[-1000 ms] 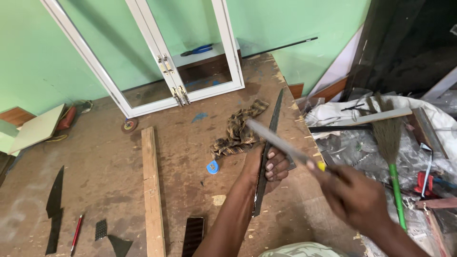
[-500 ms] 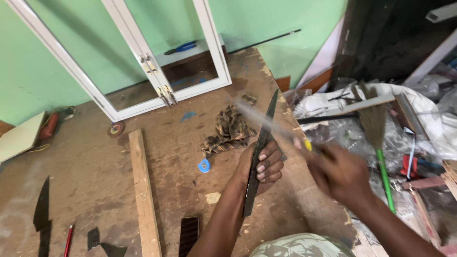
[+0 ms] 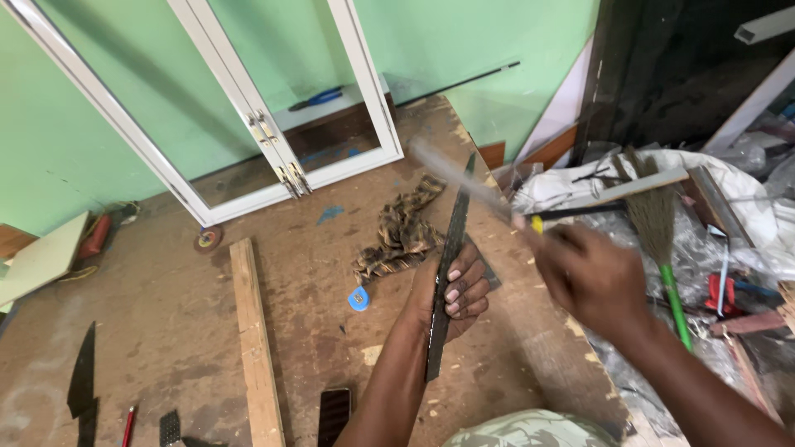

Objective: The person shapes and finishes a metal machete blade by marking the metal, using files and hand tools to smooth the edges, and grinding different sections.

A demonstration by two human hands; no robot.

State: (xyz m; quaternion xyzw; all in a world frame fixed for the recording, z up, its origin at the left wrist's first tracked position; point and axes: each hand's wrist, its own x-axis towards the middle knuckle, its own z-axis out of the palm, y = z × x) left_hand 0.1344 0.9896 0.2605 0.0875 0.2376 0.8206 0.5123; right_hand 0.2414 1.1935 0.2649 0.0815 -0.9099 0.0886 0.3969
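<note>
My left hand (image 3: 454, 291) grips a long narrow dark blade-like strip (image 3: 448, 263), holding it edge-up above the wooden worktable (image 3: 315, 273). In my right hand (image 3: 590, 277) is a long thin tool (image 3: 460, 177) with a yellow spot near the grip; it is blurred with motion and crosses the strip's upper part. A crumpled patterned cloth (image 3: 402, 233) lies just left of the strip, and a small blue tape measure (image 3: 358, 299) rests on the table near my left wrist.
A wooden plank (image 3: 252, 335) lies lengthwise on the table. A white-framed glazed panel (image 3: 273, 132) leans on the green wall. Dark shards (image 3: 83, 385), a red pencil (image 3: 127, 425) and a phone (image 3: 333, 414) sit at the near edge. A green-handled broom (image 3: 660, 240) and clutter are on the right.
The thin tool in my right hand has swept along the strip, staying blurred. My view shifted slightly; my left hand keeps the strip in the same place.
</note>
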